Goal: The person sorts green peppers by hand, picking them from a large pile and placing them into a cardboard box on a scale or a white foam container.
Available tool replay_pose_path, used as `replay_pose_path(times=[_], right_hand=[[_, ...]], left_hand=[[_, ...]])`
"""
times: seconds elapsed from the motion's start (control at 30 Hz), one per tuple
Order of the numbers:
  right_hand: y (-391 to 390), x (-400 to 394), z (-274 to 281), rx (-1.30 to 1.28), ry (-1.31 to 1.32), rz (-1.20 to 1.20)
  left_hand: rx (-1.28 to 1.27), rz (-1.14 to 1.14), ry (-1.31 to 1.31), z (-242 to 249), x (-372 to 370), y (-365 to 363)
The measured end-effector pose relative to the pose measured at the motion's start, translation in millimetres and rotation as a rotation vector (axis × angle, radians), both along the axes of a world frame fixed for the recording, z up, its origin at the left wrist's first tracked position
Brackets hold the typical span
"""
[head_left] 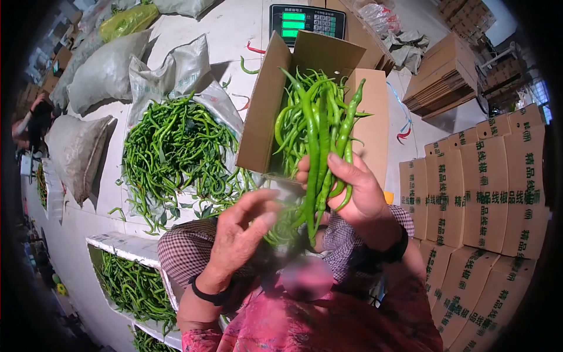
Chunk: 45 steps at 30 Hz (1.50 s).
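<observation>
My right hand (365, 196) is closed around a small bunch of long green chili peppers (319, 138), the thumb pressed across them. The bunch points up over an open cardboard box (264, 108), where more green peppers (285, 135) lie. To the left of the bunch, my left hand (243, 229) is raised with its fingers bent and apart, slightly blurred, and nothing shows in it. A large heap of green peppers (176, 152) spills from a white woven sack (176, 70) beyond that hand.
A scale display (306, 24) with lit green panels stands behind the box. Printed cartons (481, 193) are stacked at right, flattened cardboard (443, 76) above them. Full sacks (108, 73) line the left. A white foam crate (126, 246) holds peppers. Another person (36, 120) is at far left.
</observation>
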State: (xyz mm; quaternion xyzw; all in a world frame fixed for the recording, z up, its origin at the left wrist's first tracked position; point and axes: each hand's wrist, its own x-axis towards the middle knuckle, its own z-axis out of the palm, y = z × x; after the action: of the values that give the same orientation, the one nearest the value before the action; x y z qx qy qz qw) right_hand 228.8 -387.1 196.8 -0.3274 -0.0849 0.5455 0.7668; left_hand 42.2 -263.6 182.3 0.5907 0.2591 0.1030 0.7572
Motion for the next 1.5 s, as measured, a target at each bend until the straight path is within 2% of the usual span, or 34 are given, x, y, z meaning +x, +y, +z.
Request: replay_pose_path(times=[0.13,0.2,0.33,0.4,0.43,0.5,0.63,0.73,0.8,1.0,1.07,1.13,1.2,1.27,1.37,1.43,1.5], right_hand=[[3,27,5,0.044,-0.013,-0.103],[11,45,12,-0.018,-0.041,-0.167],[43,90,-4,-0.061,-0.093,-0.174],[57,105,-46,-0.225,-0.071,-0.176],[58,109,-60,-0.226,-0.076,-0.174],[61,114,-73,-0.502,-0.13,-0.225],[59,123,-84,-0.461,-0.17,-0.22],[50,141,-97,-0.579,-0.312,-0.122],[41,135,-82,-0.735,-0.465,-0.105],[31,122,-48,-0.663,-0.47,-0.242],[29,115,-48,-0.723,-0.505,0.034],[26,119,-44,-0.664,-0.476,0.042],[31,124,-31,-0.539,-0.418,0.077],[35,121,-21,-0.611,-0.497,0.11],[38,128,-7,-0.65,-0.416,-0.014],[35,137,7,-0.375,-0.204,-0.012],[37,134,18,-0.33,-0.227,-0.051]], left_hand=[[0.034,-0.077,0.02,-7,4,-4],[0.006,-0.07,0.024,-6,3,-3],[-0.06,-0.104,0.042,-8,4,-5],[-0.063,-0.125,0.036,-9,3,-4],[-0.065,-0.113,0.043,-9,3,-4],[-0.072,-0.095,0.049,-10,2,-4],[-0.092,-0.134,0.093,-6,1,-2],[-0.105,-0.171,0.094,-7,1,-1],[-0.097,-0.18,0.091,-6,3,0],[-0.129,-0.172,0.088,1,4,1],[-0.135,-0.192,0.087,3,6,2],[-0.194,-0.219,0.099,-2,4,0],[-0.139,-0.224,0.069,-11,1,-3],[-0.23,-0.203,0.062,-12,2,-5],[-0.221,-0.227,0.048,-10,3,-4],[-0.269,-0.226,0.032,-6,5,-3],[-0.288,-0.225,-0.002,-5,6,-3]])
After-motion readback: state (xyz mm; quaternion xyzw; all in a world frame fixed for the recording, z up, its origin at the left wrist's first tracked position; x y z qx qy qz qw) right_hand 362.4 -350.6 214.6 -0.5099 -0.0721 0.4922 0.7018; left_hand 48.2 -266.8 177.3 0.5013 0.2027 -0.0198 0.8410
